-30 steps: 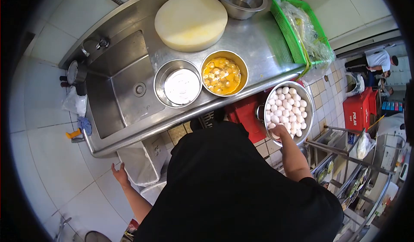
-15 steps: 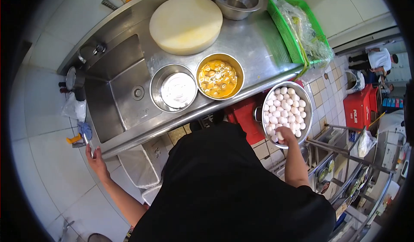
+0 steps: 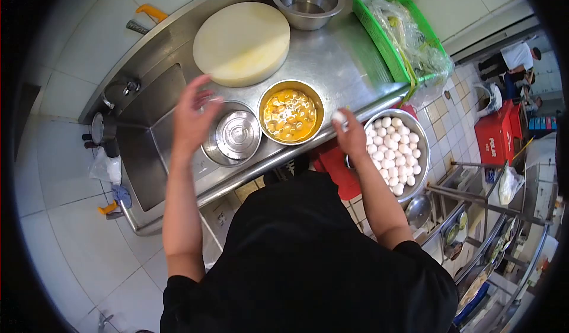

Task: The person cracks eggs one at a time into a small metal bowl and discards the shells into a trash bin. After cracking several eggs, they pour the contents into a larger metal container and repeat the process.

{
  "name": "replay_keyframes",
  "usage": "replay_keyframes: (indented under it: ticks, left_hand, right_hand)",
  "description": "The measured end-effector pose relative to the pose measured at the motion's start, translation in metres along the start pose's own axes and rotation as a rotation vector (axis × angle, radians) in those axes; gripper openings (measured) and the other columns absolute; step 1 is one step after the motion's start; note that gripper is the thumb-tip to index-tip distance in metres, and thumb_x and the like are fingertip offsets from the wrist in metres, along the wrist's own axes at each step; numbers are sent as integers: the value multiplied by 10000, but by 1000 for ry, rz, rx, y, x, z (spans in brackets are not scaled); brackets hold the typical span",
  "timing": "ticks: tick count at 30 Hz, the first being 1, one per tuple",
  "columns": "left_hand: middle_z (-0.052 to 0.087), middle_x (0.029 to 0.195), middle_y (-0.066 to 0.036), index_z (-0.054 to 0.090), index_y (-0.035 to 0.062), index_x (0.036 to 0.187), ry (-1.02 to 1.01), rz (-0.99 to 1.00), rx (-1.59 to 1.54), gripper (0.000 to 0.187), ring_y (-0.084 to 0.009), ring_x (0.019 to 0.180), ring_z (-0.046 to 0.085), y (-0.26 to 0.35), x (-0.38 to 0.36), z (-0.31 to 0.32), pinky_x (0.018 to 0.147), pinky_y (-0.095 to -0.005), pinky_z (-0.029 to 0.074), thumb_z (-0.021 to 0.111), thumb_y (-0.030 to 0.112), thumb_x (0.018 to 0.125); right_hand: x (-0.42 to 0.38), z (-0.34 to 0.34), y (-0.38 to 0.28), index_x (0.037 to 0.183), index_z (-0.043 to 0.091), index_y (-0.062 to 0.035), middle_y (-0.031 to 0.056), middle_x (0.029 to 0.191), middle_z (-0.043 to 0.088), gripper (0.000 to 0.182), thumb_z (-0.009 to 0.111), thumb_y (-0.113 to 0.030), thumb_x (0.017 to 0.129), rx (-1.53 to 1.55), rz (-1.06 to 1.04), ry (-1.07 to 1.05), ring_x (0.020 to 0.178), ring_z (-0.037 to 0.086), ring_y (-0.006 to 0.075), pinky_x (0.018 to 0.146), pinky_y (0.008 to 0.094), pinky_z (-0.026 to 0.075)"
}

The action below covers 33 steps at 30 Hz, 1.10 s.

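Note:
My right hand (image 3: 354, 136) grips a white egg (image 3: 339, 118) near the front edge of the counter. Just right of it, a metal bowl (image 3: 424, 149) holds many whole white eggs (image 3: 393, 152). Left of that hand stands a round metal pan (image 3: 320, 104) with cracked raw eggs (image 3: 289, 116), yolks and whites together. My left hand (image 3: 195, 116), slightly blurred, is raised with fingers apart and nothing in it. It hovers at the left side of another metal pot (image 3: 222, 156), which has a shiny round bottom or piece (image 3: 238, 134) inside.
A thick round cutting board (image 3: 242, 42) and an empty steel bowl (image 3: 308, 4) sit at the back. A green basket (image 3: 388, 39) with plastic bags is at the right. The sink (image 3: 145, 155) lies left. Two people stand far right, near a red cooler (image 3: 493, 143).
My left hand has come from beside the sink's left front corner to above the left pot. My right hand has lifted an egg out of the egg bowl and moved left toward the pan.

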State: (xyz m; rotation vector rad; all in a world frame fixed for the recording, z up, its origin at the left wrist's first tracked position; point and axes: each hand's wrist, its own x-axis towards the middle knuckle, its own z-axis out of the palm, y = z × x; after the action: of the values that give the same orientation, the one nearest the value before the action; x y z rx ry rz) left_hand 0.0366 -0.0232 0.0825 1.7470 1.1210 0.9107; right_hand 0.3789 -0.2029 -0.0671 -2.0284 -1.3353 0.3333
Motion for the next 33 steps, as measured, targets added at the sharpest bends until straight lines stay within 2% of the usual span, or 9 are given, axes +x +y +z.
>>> replay_keyframes:
  ticks: [2,5,7,8,11,21,25,27,33]
  left_hand:
    - [570,1298,-84,525,89,1333,-146,120,60,521,-200,1098,587,15,10,44,960,-350,478,713,115,848]
    - [598,1259,-88,537,80,1312,-318,87,-36,521,-199,1069,603,24,10,89,970,-351,471,730,147,833]
    - [611,1244,-99,539,70,1306,-344,111,-37,518,-211,1066,607,10,11,115,976,-348,471,723,143,827]
    - [618,1219,-109,545,70,1299,-387,210,12,517,-230,1060,610,8,11,126,960,-347,477,722,147,820]
    - [633,1153,-134,566,71,1274,-442,360,80,504,-267,1038,616,-1,14,153,917,-353,491,718,157,802]
    - [674,919,-132,649,53,1140,-455,345,71,419,-264,775,653,-11,23,146,724,-354,528,695,161,737]
    - [686,948,-136,664,55,1128,-451,311,101,414,-280,809,666,-17,23,142,767,-359,537,681,160,728]
    - [688,969,-143,665,55,1131,-416,327,103,415,-297,851,668,-31,26,143,796,-367,536,674,157,729]
    - [684,1048,-162,650,50,1160,-365,410,183,438,-350,962,655,-46,26,148,883,-389,522,661,146,733]
  right_hand:
    - [-9,5,4,1214,602,-72,184,1111,661,394,674,-289,892,-152,26,-125,991,651,363,832,410,520]
    - [2,8,1,1208,603,-51,149,1046,691,388,641,-311,922,-201,44,-29,946,670,309,801,381,524]
    - [13,9,-2,1202,607,-38,119,985,697,383,593,-335,960,463,239,71,837,672,227,681,329,532]
    - [20,-10,-34,1148,614,-30,86,910,676,392,530,-380,995,752,479,-64,687,623,137,549,262,491]
    - [35,-23,-75,1085,614,-49,72,841,652,405,475,-423,1011,1072,577,-316,584,572,111,479,241,454]
    - [50,6,-102,1099,595,-46,20,852,584,450,348,-418,1052,896,307,-492,673,526,81,521,231,438]
    - [57,18,-88,1116,599,-24,54,949,619,461,354,-409,1053,765,212,-574,814,578,145,718,307,497]
    - [60,22,-87,1159,568,-10,142,1034,643,468,363,-415,1045,632,16,-491,934,623,261,818,383,490]
    - [66,7,-104,1246,501,-43,282,1058,621,441,398,-411,1024,91,-157,-388,1028,607,435,848,446,476]
